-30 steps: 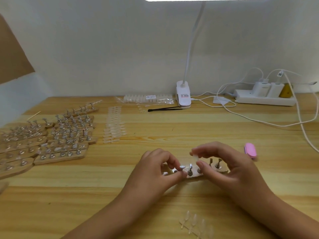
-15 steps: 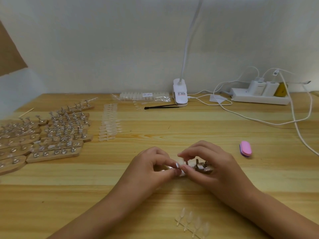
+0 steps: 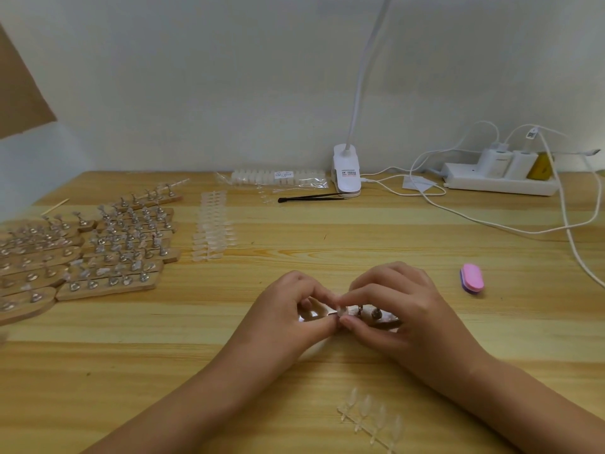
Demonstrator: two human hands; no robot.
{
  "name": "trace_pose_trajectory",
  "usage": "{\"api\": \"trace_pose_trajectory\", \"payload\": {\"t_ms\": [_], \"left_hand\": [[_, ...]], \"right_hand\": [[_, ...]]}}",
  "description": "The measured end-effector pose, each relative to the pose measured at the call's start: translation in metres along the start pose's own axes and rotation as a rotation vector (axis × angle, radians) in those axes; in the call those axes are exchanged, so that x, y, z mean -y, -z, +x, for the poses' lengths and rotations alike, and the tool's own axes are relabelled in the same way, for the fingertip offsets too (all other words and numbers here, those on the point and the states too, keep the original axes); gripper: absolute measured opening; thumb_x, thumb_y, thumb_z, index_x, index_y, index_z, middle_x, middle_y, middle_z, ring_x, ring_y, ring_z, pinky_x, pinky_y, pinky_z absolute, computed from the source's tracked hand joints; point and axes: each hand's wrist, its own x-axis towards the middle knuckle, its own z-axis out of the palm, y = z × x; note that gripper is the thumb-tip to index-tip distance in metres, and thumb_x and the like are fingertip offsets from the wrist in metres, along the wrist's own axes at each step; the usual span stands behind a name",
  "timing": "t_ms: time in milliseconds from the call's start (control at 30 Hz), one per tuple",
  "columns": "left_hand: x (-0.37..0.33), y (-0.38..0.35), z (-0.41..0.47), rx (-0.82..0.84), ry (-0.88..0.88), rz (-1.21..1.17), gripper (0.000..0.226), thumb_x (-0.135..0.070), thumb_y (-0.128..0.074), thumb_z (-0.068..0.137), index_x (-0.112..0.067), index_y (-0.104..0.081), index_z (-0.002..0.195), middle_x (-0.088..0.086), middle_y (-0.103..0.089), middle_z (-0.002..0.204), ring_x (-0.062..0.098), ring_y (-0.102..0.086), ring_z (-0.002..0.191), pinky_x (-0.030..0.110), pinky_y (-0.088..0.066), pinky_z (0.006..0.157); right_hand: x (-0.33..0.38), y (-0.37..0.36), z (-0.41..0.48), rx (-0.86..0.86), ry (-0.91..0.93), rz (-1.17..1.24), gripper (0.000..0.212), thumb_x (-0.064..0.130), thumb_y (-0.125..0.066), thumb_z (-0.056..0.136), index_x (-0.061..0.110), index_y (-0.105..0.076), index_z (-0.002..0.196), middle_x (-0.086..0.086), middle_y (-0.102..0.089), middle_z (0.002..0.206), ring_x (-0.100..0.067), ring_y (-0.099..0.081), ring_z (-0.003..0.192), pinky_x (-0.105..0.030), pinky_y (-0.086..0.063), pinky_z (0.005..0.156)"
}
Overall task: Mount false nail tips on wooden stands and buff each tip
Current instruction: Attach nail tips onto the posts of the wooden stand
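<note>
Lying nearest, a strip of nail tips point(image 3: 370, 417), then a wooden stand point(image 3: 381, 317) gripped by curled fingers of the left hand point(image 3: 288, 319), one tip point(image 3: 342, 311) pinched at it by the right hand point(image 3: 406, 309), pink buffer point(image 3: 472, 277) beyond, loaded stands point(image 3: 114, 247) far left.

"Can you read anything on your desk?"

"Nothing legible. The lamp clip point(image 3: 345, 157) ahead of you carries a white sticker point(image 3: 349, 174) with red and black print, too small to make out."

"And your bag of nail tips point(image 3: 307, 178)?"

"Its white label point(image 3: 284, 174) is a blur. The tag point(image 3: 531, 135) above your power strip point(image 3: 497, 185) shows a square code pattern, and the charger point(image 3: 494, 160) has faint grey lettering. Neither can be read."
</note>
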Motion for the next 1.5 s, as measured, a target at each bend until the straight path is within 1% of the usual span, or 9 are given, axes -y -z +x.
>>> {"api": "trace_pose_trajectory", "payload": {"t_ms": [267, 400, 567, 667, 767, 900, 1033, 1133, 1500], "left_hand": [[-0.007, 0.004, -0.004, -0.001, 0.047, 0.064, 0.018, -0.038, -0.078, 0.073, -0.035, -0.060, 0.077, -0.018, -0.055, 0.093, -0.004, -0.051, 0.080, 0.011, -0.041, 0.068], [-0.013, 0.018, -0.017, -0.046, -0.122, 0.196, 0.022, -0.046, -0.071, 0.078, -0.035, -0.052, 0.082, -0.027, -0.050, 0.089, -0.003, -0.047, 0.075, 0.010, -0.037, 0.065], [-0.024, 0.018, -0.030, 0.357, -0.489, 0.445, 0.035, -0.058, -0.064, 0.082, -0.041, -0.064, 0.112, -0.023, -0.042, 0.104, -0.003, -0.042, 0.105, 0.017, -0.044, 0.081], [-0.023, 0.009, -0.035, 0.406, -0.466, 0.499, 0.039, -0.065, -0.061, 0.080, -0.043, -0.062, 0.113, -0.027, -0.032, 0.106, -0.002, -0.037, 0.107, 0.028, -0.048, 0.082], [-0.021, 0.003, -0.036, 0.368, -0.393, 0.411, 0.033, -0.060, -0.067, 0.078, -0.039, -0.058, 0.102, -0.028, -0.035, 0.109, -0.006, -0.040, 0.109, 0.021, -0.045, 0.084], [-0.026, -0.004, -0.039, 0.279, -0.181, 0.123, 0.021, -0.037, -0.076, 0.079, -0.030, -0.057, 0.086, -0.016, -0.059, 0.083, 0.000, -0.052, 0.067, 0.013, -0.041, 0.062], [-0.030, -0.004, -0.035, 0.192, 0.033, -0.263, 0.021, -0.031, -0.082, 0.073, -0.026, -0.063, 0.079, -0.004, -0.069, 0.074, 0.007, -0.057, 0.063, 0.020, -0.047, 0.062], [-0.032, 0.001, -0.031, 0.149, 0.159, -0.419, 0.021, -0.031, -0.083, 0.068, -0.023, -0.068, 0.080, -0.003, -0.069, 0.071, 0.006, -0.059, 0.065, 0.014, -0.046, 0.060], [-0.033, -0.003, -0.035, 0.120, 0.090, -0.466, 0.026, -0.028, -0.080, 0.074, -0.039, -0.069, 0.095, -0.008, -0.068, 0.073, 0.002, -0.059, 0.067, 0.014, -0.048, 0.067]], "right_hand": [[0.000, 0.000, -0.001, -0.010, -0.020, 0.004, 0.029, 0.046, -0.060, 0.084, 0.024, -0.076, 0.095, 0.004, -0.062, 0.101, -0.021, -0.055, 0.109, -0.039, -0.043, 0.094], [0.005, 0.012, -0.002, -0.066, -0.109, 0.140, 0.035, 0.046, -0.061, 0.084, 0.030, -0.067, 0.114, 0.004, -0.056, 0.114, -0.017, -0.048, 0.114, -0.019, -0.029, 0.102], [0.008, 0.040, -0.010, -0.084, -0.112, 0.219, 0.022, 0.031, -0.056, 0.088, 0.026, -0.067, 0.106, 0.009, -0.059, 0.096, -0.014, -0.056, 0.091, -0.018, -0.041, 0.085], [0.009, 0.058, -0.008, 0.058, 0.000, 0.189, 0.019, 0.027, -0.056, 0.091, 0.020, -0.069, 0.104, 0.015, -0.053, 0.081, -0.009, -0.053, 0.071, -0.017, -0.043, 0.067], [0.012, 0.070, -0.006, 0.409, 0.022, 0.099, 0.018, 0.045, -0.056, 0.091, 0.034, -0.065, 0.102, 0.022, -0.052, 0.083, 0.000, -0.052, 0.073, -0.008, -0.038, 0.064], [0.013, 0.067, -0.010, 0.730, -0.020, 0.098, 0.012, 0.042, -0.063, 0.091, 0.034, -0.064, 0.099, 0.022, -0.053, 0.088, 0.002, -0.052, 0.086, -0.010, -0.040, 0.071], [0.018, 0.064, -0.006, 0.459, -0.155, 0.254, 0.008, 0.023, -0.072, 0.088, 0.029, -0.067, 0.092, 0.020, -0.061, 0.081, -0.001, -0.057, 0.082, -0.010, -0.042, 0.074], [0.022, 0.064, -0.006, 0.275, -0.218, 0.327, 0.015, 0.017, -0.076, 0.083, 0.029, -0.069, 0.091, 0.019, -0.066, 0.086, 0.003, -0.061, 0.081, 0.004, -0.034, 0.081], [0.027, 0.060, -0.007, 0.260, -0.225, 0.331, 0.012, 0.022, -0.073, 0.084, 0.030, -0.066, 0.088, 0.016, -0.061, 0.093, -0.004, -0.060, 0.091, -0.010, -0.043, 0.078]]}}
